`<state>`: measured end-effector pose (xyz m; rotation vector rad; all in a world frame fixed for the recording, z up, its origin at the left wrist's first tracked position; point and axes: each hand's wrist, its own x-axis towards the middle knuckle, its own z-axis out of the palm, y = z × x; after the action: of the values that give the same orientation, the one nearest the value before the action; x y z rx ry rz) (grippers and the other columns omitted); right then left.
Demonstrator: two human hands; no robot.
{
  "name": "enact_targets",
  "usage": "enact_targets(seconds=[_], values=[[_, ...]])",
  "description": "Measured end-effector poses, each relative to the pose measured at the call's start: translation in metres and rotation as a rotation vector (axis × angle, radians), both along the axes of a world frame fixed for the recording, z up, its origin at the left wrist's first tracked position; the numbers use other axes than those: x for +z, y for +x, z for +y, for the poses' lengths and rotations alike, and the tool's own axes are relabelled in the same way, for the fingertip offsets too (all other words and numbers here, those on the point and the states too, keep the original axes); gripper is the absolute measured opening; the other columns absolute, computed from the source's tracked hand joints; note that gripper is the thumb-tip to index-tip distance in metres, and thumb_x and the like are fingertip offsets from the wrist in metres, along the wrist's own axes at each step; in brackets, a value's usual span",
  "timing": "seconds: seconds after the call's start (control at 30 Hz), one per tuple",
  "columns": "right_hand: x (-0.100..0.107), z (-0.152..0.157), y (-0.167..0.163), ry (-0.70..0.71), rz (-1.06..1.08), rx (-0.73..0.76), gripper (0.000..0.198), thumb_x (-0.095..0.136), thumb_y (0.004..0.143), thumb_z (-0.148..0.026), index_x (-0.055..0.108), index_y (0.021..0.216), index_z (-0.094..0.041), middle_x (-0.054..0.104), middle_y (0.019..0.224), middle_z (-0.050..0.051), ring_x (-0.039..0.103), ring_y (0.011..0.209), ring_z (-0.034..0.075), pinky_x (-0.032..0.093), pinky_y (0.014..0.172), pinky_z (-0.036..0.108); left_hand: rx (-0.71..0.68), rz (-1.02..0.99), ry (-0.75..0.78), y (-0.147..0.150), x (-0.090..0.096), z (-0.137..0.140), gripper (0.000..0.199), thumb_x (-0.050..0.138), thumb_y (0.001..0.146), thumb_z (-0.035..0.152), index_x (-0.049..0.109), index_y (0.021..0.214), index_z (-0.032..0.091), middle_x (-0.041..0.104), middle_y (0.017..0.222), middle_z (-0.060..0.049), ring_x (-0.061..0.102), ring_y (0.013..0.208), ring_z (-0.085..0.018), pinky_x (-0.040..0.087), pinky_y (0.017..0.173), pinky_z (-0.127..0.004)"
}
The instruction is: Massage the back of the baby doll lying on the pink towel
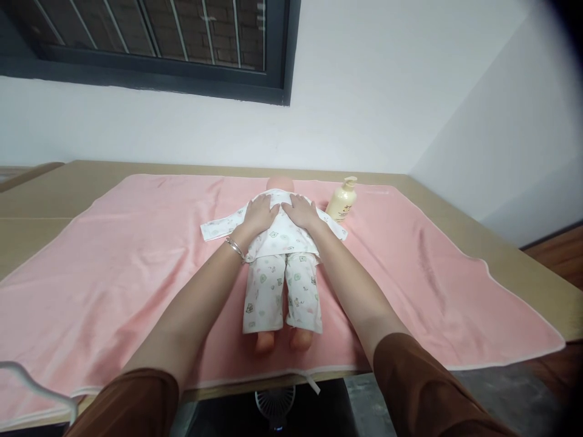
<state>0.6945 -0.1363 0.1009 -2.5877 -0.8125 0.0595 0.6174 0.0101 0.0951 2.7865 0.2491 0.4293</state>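
Note:
A baby doll (280,183) lies face down on a pink blanket (150,243), its feet toward me. It wears a white patterned top (283,237) and matching trousers (264,294). My left hand (260,213) rests flat on the left side of the doll's upper back, fingers stretched out. On the right side of the upper back lies my right hand (300,211), also flat and open. The thumbs point toward each other near the middle. Neither hand grips anything. Just right of the doll stands a pale yellow pump bottle (341,200).
The blanket covers most of a wooden table (460,243) set against a white wall. A dark-framed window (286,60) is above. Below the front edge sits a small fan (276,403). A grey curved bar (40,388) shows at lower left.

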Motion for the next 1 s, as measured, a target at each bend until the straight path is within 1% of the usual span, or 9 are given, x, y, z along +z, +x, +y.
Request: enact_targets(seconds=[0.13,0.23,0.33,0.47,0.57,0.77,0.87,1.0], values=[[0.0008,-0.0003,-0.002,0.016,-0.014,0.003,0.063,0.031,0.103,-0.049,0.04,0.154,-0.014,0.035,0.164,0.016,0.028,0.152,0.032,0.012,0.122,0.062,0.017,-0.003,-0.011,0.0027,-0.0029,0.0008,0.055,0.033,0.103,0.039,0.047,0.149,0.012,0.045,0.16,-0.016,0.038,0.15,-0.029,0.024,0.124,-0.049],[0.0003,-0.0001,-0.0025,0.021,-0.022,0.012,0.062,0.03,0.103,-0.05,0.044,0.151,-0.014,0.048,0.155,0.017,0.039,0.146,0.034,0.012,0.121,0.062,0.028,0.005,-0.046,0.005,-0.0059,0.0017,0.056,0.032,0.103,0.039,0.046,0.15,0.013,0.048,0.158,-0.014,0.04,0.148,-0.028,0.024,0.124,-0.048],[0.0,0.001,-0.0024,-0.019,-0.018,0.014,0.062,0.028,0.104,-0.049,0.046,0.148,-0.011,0.058,0.146,0.019,0.048,0.139,0.035,0.012,0.121,0.06,0.024,0.016,-0.062,0.0057,-0.0075,0.0025,0.057,0.03,0.103,0.04,0.045,0.151,0.013,0.048,0.158,-0.014,0.042,0.148,-0.029,0.024,0.124,-0.05],[0.0009,0.0028,-0.0027,-0.081,-0.04,0.005,0.061,0.027,0.104,-0.049,0.049,0.144,-0.008,0.064,0.136,0.022,0.055,0.132,0.035,0.011,0.121,0.059,0.019,0.033,-0.068,0.0046,-0.0074,0.0031,0.057,0.029,0.104,0.041,0.046,0.151,0.015,0.046,0.159,-0.014,0.041,0.149,-0.029,0.023,0.124,-0.05],[0.0015,0.003,-0.0032,-0.083,-0.044,-0.004,0.061,0.027,0.104,-0.05,0.05,0.143,-0.008,0.066,0.133,0.022,0.056,0.13,0.036,0.011,0.12,0.061,0.014,0.034,-0.067,0.0041,-0.0074,0.0033,0.057,0.029,0.104,0.042,0.045,0.151,0.014,0.048,0.158,-0.015,0.042,0.148,-0.029,0.023,0.124,-0.049],[0.0022,0.0023,-0.0046,-0.066,-0.035,-0.009,0.061,0.028,0.104,-0.05,0.05,0.144,-0.009,0.065,0.133,0.022,0.055,0.131,0.037,0.011,0.119,0.063,0.025,0.023,-0.042,0.0042,-0.0076,0.0031,0.057,0.03,0.104,0.041,0.046,0.151,0.013,0.051,0.155,-0.015,0.045,0.146,-0.03,0.026,0.123,-0.048],[0.0026,0.0023,-0.0047,-0.063,-0.031,-0.016,0.06,0.028,0.104,-0.05,0.05,0.144,-0.011,0.065,0.135,0.02,0.053,0.133,0.036,0.009,0.12,0.064,0.024,0.023,-0.045,0.0036,-0.0061,0.0022,0.058,0.031,0.104,0.041,0.046,0.151,0.011,0.051,0.155,-0.016,0.045,0.145,-0.03,0.026,0.123,-0.047],[0.0018,0.002,-0.0038,-0.032,-0.033,-0.008,0.059,0.03,0.103,-0.05,0.053,0.141,-0.012,0.063,0.138,0.02,0.052,0.134,0.037,0.01,0.119,0.066,0.047,0.02,-0.042,0.0026,-0.0048,0.0011,0.056,0.033,0.104,0.041,0.047,0.151,0.013,0.052,0.154,-0.015,0.046,0.144,-0.029,0.029,0.121,-0.045]])
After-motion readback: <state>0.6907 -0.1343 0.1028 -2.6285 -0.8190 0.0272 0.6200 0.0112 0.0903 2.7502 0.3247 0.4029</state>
